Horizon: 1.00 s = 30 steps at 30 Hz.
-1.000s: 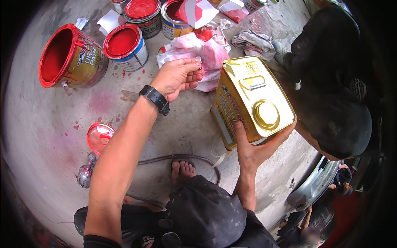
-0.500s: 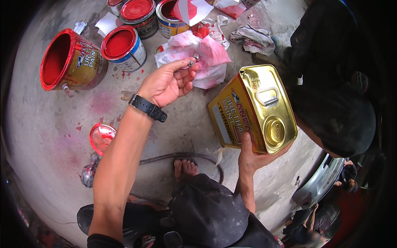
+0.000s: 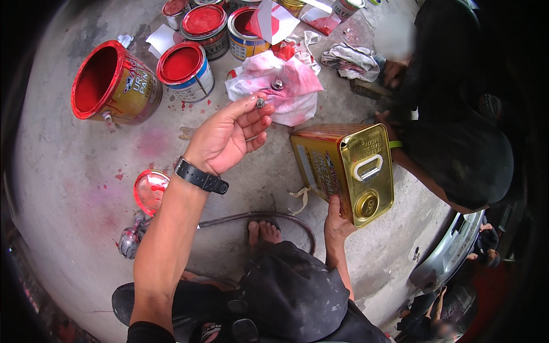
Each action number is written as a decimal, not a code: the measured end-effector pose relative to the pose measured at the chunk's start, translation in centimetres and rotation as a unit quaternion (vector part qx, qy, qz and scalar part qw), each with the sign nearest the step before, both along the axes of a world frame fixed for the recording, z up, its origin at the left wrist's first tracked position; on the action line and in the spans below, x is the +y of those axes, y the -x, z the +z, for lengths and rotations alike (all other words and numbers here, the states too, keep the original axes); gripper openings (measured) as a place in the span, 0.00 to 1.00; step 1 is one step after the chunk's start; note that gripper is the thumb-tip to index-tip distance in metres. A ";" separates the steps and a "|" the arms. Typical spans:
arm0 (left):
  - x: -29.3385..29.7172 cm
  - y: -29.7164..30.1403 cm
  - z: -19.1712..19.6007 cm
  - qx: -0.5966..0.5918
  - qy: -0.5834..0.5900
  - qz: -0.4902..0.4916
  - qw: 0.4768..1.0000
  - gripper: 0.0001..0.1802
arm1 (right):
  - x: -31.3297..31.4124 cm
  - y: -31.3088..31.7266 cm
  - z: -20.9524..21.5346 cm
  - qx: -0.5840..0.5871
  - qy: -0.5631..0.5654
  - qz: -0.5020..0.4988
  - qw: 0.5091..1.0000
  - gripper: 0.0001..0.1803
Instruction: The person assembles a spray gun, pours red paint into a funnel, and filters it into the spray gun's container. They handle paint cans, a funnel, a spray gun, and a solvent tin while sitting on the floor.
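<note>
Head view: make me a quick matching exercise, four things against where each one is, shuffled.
Things
1. gold can
2. black watch
3. small grey piece
4. pink-stained cloth

Places
A. at the thumb and fingers of the left hand
B. held near its round cap by the right hand
C. on the concrete floor
D. strapped around the left wrist

Pairs: 1-B, 2-D, 3-A, 4-C

Tilted gold can (image 3: 346, 168), small metal piece (image 3: 261, 103)
</note>
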<state>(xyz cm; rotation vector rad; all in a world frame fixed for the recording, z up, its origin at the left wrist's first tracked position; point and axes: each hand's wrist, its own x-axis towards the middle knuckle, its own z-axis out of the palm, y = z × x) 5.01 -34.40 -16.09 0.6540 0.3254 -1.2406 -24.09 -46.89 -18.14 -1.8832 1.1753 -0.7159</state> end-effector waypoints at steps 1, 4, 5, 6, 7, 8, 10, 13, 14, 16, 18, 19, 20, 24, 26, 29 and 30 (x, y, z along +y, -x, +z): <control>0.2 0.2 0.4 -0.006 0.000 0.008 1.000 0.14 | 0.2 0.0 0.4 0.000 -0.039 -0.012 0.999 0.11; 1.1 0.8 1.7 -0.024 0.006 0.020 1.000 0.14 | -0.2 2.6 -1.4 0.068 -0.058 0.014 0.996 0.25; 1.4 1.0 2.0 -0.029 0.008 0.021 0.999 0.14 | 0.0 2.6 -1.4 0.071 -0.032 0.022 0.997 0.23; 1.8 1.2 2.4 -0.040 0.009 0.023 0.999 0.15 | 0.3 2.5 -1.4 0.074 -0.005 0.030 0.997 0.22; 2.1 1.4 2.9 -0.051 0.011 0.026 0.998 0.15 | 0.7 2.4 -1.3 0.077 0.022 0.039 0.996 0.21; 2.3 1.7 3.2 -0.061 0.014 0.028 0.998 0.15 | 1.5 2.4 -1.5 0.063 0.006 0.006 0.998 0.19; 3.0 2.0 3.8 -0.069 0.012 0.036 0.997 0.15 | 4.0 2.6 -2.3 0.035 -0.033 -0.055 0.997 0.17; 4.2 2.0 4.6 -0.079 -0.004 0.047 0.996 0.14 | 7.4 4.5 -3.5 0.076 -0.271 0.059 0.958 0.14; 4.9 2.5 4.7 -0.077 -0.018 0.052 0.996 0.14 | 7.6 4.5 -3.6 0.101 -0.247 0.111 0.957 0.13; 6.0 2.3 4.5 -0.127 -0.018 0.051 0.990 0.15 | 7.0 3.2 -3.9 0.158 -0.203 0.217 0.941 0.13; 7.5 2.4 4.8 -0.166 -0.051 0.057 0.983 0.17 | 7.0 -0.5 -2.9 0.174 -0.141 0.302 0.927 0.13; 8.4 2.1 4.9 -0.176 -0.066 0.062 0.980 0.17 | 7.1 -1.6 -3.3 0.168 -0.107 0.342 0.918 0.12; 9.4 1.7 5.1 -0.190 -0.078 0.068 0.976 0.17 | 7.1 -2.8 -3.6 0.158 -0.070 0.382 0.908 0.11; 14.1 1.2 7.5 -0.240 -0.138 0.080 0.958 0.16 | 8.8 -7.3 -2.8 0.093 -0.010 0.464 0.881 0.09; 17.1 1.4 8.4 -0.259 -0.160 0.078 0.949 0.16 | 9.6 -9.0 -1.3 0.086 -0.009 0.501 0.861 0.09; 21.9 2.5 9.1 -0.286 -0.232 0.073 0.927 0.16 | 10.2 -11.0 0.4 0.090 -0.003 0.581 0.809 0.09; 23.5 3.1 9.3 -0.315 -0.267 0.071 0.908 0.16 | 10.3 -11.7 0.9 0.089 0.013 0.602 0.793 0.09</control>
